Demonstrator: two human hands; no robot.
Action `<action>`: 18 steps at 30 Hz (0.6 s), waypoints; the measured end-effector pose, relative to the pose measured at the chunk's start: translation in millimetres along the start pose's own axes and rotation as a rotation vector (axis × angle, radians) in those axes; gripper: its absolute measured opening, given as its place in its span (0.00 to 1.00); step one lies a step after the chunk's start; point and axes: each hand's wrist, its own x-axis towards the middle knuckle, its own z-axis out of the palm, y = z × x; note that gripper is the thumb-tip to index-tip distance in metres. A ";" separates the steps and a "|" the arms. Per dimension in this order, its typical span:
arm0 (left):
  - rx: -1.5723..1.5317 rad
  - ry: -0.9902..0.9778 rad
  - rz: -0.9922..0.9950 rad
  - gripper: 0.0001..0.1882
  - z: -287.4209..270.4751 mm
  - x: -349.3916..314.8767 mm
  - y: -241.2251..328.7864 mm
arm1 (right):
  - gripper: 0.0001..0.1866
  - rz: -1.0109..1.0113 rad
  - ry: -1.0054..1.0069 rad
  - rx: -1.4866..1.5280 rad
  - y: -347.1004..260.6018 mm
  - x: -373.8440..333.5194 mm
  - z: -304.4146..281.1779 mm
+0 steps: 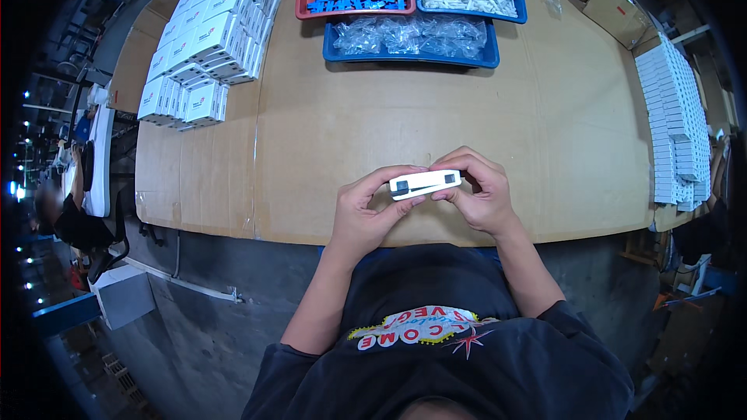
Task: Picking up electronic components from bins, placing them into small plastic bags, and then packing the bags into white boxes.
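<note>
My left hand and right hand hide parts of the edges of the small white box; its dark slit is too narrow for me to see inside. My view's top cuts off the red tray and upper blue tray; the co-worker far left is blurred.

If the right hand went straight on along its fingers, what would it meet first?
The white box that the right hand holds; beyond it, likely the left hand, though depth is unclear.
</note>
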 end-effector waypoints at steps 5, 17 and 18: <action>-0.161 0.048 0.000 0.23 7.4 3.9 4.4 | 0.16 0.012 -0.015 0.078 5.4 -1.8 -0.5; 0.063 0.049 0.076 0.21 8.2 -14.7 7.2 | 0.22 -0.031 -0.149 -0.032 -33.3 2.4 -5.6; 0.095 0.070 0.132 0.19 9.6 -15.2 7.9 | 0.20 -0.036 -0.123 -0.017 -38.1 3.1 -3.5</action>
